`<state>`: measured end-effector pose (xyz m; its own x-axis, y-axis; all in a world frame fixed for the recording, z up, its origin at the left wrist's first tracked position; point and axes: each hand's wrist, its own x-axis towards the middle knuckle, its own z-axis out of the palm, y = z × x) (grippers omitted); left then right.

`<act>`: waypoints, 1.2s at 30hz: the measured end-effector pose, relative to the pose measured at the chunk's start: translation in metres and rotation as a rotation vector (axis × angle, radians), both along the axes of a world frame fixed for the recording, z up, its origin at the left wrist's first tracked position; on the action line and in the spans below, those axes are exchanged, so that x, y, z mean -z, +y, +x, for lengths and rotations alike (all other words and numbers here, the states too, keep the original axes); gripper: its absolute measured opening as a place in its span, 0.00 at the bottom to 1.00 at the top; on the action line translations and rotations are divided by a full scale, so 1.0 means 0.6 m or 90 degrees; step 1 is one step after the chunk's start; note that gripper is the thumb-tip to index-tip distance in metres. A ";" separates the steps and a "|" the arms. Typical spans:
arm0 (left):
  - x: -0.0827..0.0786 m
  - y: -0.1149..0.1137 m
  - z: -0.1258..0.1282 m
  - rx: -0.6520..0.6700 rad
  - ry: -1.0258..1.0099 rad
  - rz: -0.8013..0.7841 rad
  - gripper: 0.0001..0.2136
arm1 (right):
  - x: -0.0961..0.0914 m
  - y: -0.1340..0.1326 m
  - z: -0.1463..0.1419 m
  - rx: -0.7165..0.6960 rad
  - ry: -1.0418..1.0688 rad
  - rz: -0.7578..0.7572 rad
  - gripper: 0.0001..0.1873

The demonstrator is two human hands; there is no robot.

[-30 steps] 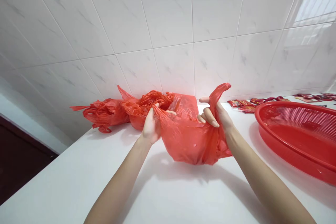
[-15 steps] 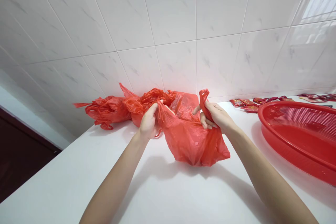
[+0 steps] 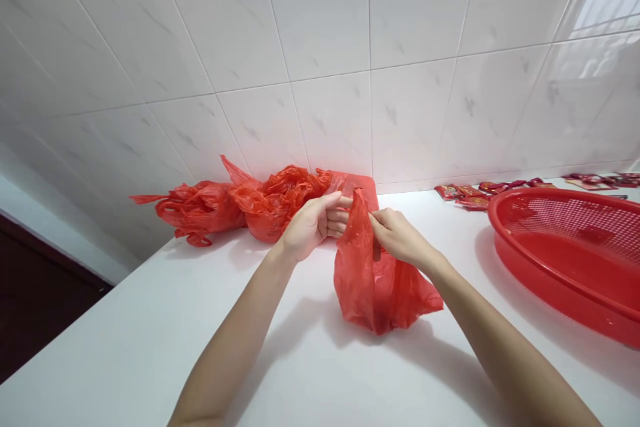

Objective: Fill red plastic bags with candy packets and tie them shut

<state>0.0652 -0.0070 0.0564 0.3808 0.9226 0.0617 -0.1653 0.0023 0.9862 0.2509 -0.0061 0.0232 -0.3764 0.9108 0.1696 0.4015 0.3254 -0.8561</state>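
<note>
A red plastic bag (image 3: 356, 280) hangs bunched just above or on the white table; I cannot tell whether its bottom touches. My right hand (image 3: 400, 235) is closed, gripping the bag's gathered upper part from the right. On the other side, my left hand (image 3: 316, 221) has its palm showing and its fingers stretched out toward the top of the bag. Those fingertips reach the bag's edge and are partly hidden behind it. The bag bulges at the bottom, but what lies inside cannot be made out.
Several filled red plastic bags (image 3: 203, 208) stand along the tiled wall (image 3: 330, 113) at the back left. A large red plastic basket (image 3: 565, 280) sits at the right. Behind it lie small red packets (image 3: 473, 202) on the white table (image 3: 165, 333).
My hands have come together, and the bag's stretched mouth is now gathered upright between them. The left hand has let go of the bag's left corner and opened its fingers.
</note>
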 end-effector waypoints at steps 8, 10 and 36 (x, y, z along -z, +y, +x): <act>-0.006 -0.035 0.019 -0.036 0.099 0.187 0.10 | -0.013 -0.012 0.000 0.013 -0.084 0.042 0.21; 0.000 -0.040 0.025 -0.079 0.157 0.264 0.08 | -0.012 -0.011 0.000 0.014 -0.086 0.055 0.20; 0.027 -0.004 0.020 -0.069 0.373 0.289 0.25 | -0.037 -0.008 0.049 -0.095 -0.027 0.102 0.04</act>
